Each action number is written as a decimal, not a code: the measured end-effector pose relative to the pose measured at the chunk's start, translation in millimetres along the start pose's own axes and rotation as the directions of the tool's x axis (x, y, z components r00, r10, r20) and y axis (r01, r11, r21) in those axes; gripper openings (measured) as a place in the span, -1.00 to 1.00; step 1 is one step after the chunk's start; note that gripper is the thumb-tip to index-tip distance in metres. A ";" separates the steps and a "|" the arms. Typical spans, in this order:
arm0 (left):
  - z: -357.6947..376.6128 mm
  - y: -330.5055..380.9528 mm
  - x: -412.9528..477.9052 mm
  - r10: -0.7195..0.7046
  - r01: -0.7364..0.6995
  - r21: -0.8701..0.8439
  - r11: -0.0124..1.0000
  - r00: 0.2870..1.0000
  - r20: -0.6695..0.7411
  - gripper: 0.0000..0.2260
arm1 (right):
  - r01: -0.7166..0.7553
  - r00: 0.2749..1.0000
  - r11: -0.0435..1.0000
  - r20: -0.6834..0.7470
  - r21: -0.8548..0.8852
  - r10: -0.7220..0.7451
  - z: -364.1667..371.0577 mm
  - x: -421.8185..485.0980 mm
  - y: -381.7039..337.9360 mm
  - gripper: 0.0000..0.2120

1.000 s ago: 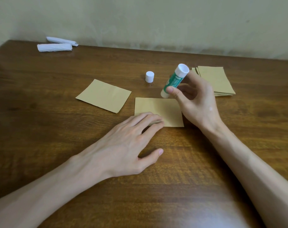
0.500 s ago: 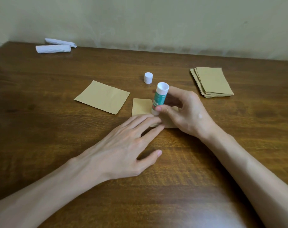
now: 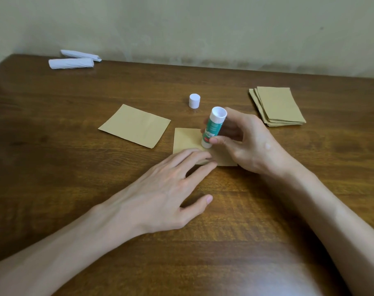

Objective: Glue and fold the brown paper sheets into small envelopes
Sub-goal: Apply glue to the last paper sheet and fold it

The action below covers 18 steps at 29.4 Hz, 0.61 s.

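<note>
A small brown paper sheet (image 3: pixel 187 139) lies flat on the wooden table (image 3: pixel 75 167) in front of me. My left hand (image 3: pixel 160 189) presses its near edge with straight fingers. My right hand (image 3: pixel 250 144) grips a green and white glue stick (image 3: pixel 213 127), held nearly upright with its lower end touching the sheet. The stick's white cap (image 3: pixel 194 100) stands on the table behind it. Another brown sheet (image 3: pixel 135 125) lies to the left, and a stack of brown sheets (image 3: pixel 276 105) sits at the right.
Two rolled white paper bundles (image 3: pixel 71 63) lie at the far left corner near the wall. The table's back edge meets a pale wall.
My right hand brought the glue stick down from above the sheet's right end onto the sheet and moved it left. My left hand stayed pressing the near edge.
</note>
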<state>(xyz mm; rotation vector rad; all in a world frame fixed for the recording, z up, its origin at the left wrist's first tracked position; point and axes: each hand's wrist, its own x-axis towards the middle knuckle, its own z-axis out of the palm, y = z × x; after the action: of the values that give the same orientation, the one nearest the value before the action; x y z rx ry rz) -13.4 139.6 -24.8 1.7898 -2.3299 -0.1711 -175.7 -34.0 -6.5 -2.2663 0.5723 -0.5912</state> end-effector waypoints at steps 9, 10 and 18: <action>-0.4 -0.4 -0.5 -0.001 0.001 0.007 1.000 1.000 -0.002 -0.41 | 0.019 0.992 1.000 -0.128 -0.022 -0.022 7.5 0.8 0.0 -0.75; -0.4 -0.2 -0.6 -0.002 0.002 0.010 1.000 1.000 -0.001 -0.41 | 0.016 0.994 1.000 -0.110 -0.024 -0.018 7.9 1.3 1.3 -0.77; -0.2 0.7 0.1 0.000 0.000 0.013 1.000 1.000 -0.001 -0.42 | -0.001 0.989 0.999 -0.151 -0.035 -0.004 10.8 7.4 3.7 -0.76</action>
<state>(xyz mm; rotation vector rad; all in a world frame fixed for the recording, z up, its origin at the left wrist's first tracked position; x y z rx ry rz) -14.0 139.6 -24.4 1.7958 -2.3358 -0.1557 -164.5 -34.8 -14.3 -2.2681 0.6594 -0.7638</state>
